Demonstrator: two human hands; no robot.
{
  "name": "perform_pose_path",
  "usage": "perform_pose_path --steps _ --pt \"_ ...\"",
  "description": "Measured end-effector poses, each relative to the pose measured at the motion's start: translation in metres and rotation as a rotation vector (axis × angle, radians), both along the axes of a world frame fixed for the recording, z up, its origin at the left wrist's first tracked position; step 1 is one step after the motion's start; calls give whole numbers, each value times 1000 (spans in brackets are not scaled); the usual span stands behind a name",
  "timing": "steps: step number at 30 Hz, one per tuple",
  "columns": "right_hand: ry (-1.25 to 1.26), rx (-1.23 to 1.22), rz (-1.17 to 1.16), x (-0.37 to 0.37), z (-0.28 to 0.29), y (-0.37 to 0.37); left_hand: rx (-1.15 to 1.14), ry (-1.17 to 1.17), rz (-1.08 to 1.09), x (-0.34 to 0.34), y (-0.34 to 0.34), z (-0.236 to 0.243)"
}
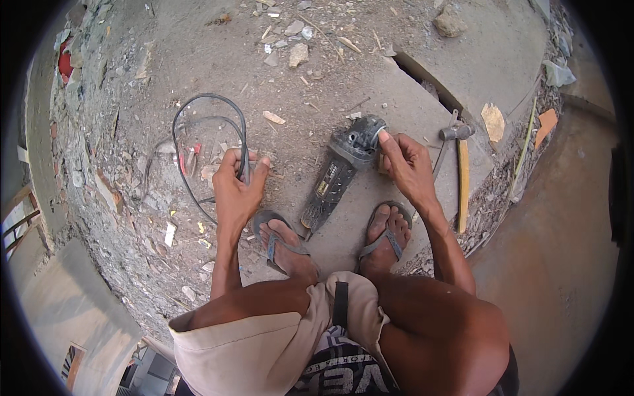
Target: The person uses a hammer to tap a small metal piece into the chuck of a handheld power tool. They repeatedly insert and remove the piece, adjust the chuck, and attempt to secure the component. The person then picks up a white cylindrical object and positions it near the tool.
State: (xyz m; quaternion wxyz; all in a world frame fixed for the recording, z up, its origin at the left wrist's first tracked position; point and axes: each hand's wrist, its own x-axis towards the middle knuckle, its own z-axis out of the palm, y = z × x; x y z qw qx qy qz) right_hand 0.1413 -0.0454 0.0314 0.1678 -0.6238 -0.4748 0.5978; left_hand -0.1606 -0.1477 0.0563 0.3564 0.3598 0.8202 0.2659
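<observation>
A black, dusty angle grinder [333,175] lies on the ground in front of my feet, its head pointing away and to the right. My right hand [411,168] is at the grinder's head, thumb and fingers pinched at the pale edge by its side; the fingers' undersides are hidden. To the left, my left hand [239,186] holds a black power cable [246,125] between thumb and fingers. The cable rises in loops beyond that hand and trails over the rubble. Just left of it lies a red-handled tool [188,160], partly seen through the loops.
A hammer [460,175] with a yellowish handle lies at the right, beside a thin metal bar [444,148]. A slot [429,82] cuts the concrete beyond it. Stone chips [298,55] and debris are scattered ahead. My sandalled feet [287,247] stand close to the grinder.
</observation>
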Motion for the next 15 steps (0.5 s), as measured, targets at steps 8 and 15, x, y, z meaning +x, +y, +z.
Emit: perform_pose_path --steps 8,15 --pt "-10 118 17 -6 -13 -9 81 391 -621 105 -6 -30" --pt "-570 626 230 62 -8 -3 -110 235 -349 118 -5 -45"
